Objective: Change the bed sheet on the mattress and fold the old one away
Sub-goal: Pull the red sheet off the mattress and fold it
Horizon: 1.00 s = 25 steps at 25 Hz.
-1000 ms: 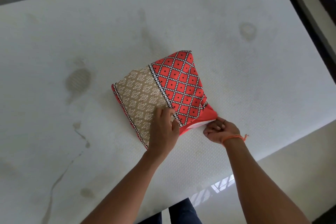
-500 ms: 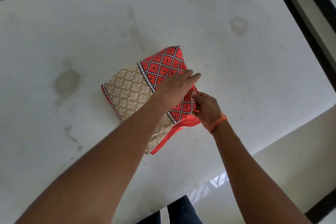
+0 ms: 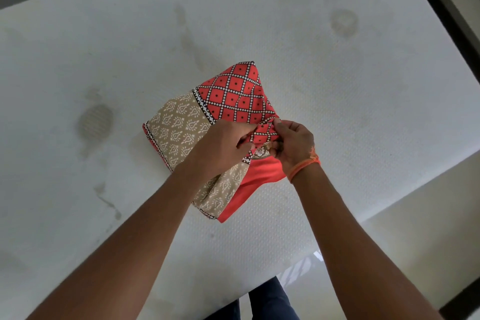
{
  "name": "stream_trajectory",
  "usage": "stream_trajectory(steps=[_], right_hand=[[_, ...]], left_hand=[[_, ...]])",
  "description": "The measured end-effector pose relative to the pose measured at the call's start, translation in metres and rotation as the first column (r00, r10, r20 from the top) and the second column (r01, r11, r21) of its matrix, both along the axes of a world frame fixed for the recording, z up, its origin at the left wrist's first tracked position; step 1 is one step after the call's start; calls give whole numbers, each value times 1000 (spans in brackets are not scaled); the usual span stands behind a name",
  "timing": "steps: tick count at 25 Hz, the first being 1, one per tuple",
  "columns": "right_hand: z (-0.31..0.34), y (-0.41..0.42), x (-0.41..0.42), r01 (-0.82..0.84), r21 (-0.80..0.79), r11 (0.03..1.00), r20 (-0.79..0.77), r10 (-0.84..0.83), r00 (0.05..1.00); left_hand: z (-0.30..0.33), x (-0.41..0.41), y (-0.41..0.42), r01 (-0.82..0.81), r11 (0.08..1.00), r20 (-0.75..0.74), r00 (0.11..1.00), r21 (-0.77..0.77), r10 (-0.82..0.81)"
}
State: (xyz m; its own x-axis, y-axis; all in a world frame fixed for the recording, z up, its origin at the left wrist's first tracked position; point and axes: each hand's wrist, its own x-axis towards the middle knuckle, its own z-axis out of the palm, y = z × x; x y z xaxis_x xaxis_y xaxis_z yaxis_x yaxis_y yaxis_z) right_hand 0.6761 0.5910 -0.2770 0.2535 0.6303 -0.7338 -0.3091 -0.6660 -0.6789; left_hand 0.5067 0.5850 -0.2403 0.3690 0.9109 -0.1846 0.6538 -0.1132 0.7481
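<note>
Sheet, folded red-and-beige bundle, pinched by left hand and right hand.

Pale glossy floor reflects window light; dark frame at right.

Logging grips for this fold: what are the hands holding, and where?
Both the left hand and right hand pinch the folded sheet at its bunched near-right edge.

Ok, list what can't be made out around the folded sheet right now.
- Head view: the folded sheet's near-right corner, covered by the left hand and right hand.
- Its inner layers and underside, hidden by the folds.
- The mattress's far and left parts, cut off by the frame.
</note>
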Motion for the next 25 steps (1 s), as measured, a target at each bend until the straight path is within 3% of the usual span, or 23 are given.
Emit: stream_trajectory(steps=[3, 6, 7, 9, 11, 14, 15, 16, 18, 19, 21, 25], right_hand=[[8, -7, -1, 54, 63, 997, -25, -53, 998], [24, -15, -5, 53, 99, 994, -260, -26, 965], [25, -19, -7, 24, 114, 993, -308, 13, 951], [25, -29, -14, -81, 192, 978, -278, 133, 951], [24, -33, -25, -177, 245, 953, -235, 236, 943], [29, -33, -37, -231, 267, 936, -200, 288, 936], [30, -33, -38, -204, 282, 937, -229, 273, 934], [31, -34, -38, -157, 306, 939, -292, 250, 923], [30, -40, -34, -99, 358, 929, -402, 249, 881], [29, -43, -32, -105, 371, 923, -398, 260, 880], [29, -50, -26, -135, 371, 919, -318, 262, 911], [27, -61, -7, -114, 328, 938, -356, 234, 905]], left_hand=[[4, 1, -2, -12, 995, 95, 995, -98, 21], [0, -10, -4, -160, 913, 203, 947, -376, 250], [-1, -15, -5, -209, 840, 251, 894, -501, 372], [-1, -19, -11, -235, 639, 338, 689, -732, 641], [-2, -22, -15, -170, 498, 364, 493, -851, 790], [-4, -30, -21, -74, 496, 425, 417, -865, 803], [-2, -30, -24, -63, 534, 455, 446, -843, 771], [-1, -27, -28, -79, 605, 479, 533, -792, 697], [-1, -14, -38, -147, 826, 397, 822, -544, 408], [-2, -4, -43, -160, 908, 290, 914, -386, 285], [-6, 8, -50, -167, 979, 129, 975, -119, 182], [-16, 9, -58, -71, 989, -69, 994, 132, 81]])
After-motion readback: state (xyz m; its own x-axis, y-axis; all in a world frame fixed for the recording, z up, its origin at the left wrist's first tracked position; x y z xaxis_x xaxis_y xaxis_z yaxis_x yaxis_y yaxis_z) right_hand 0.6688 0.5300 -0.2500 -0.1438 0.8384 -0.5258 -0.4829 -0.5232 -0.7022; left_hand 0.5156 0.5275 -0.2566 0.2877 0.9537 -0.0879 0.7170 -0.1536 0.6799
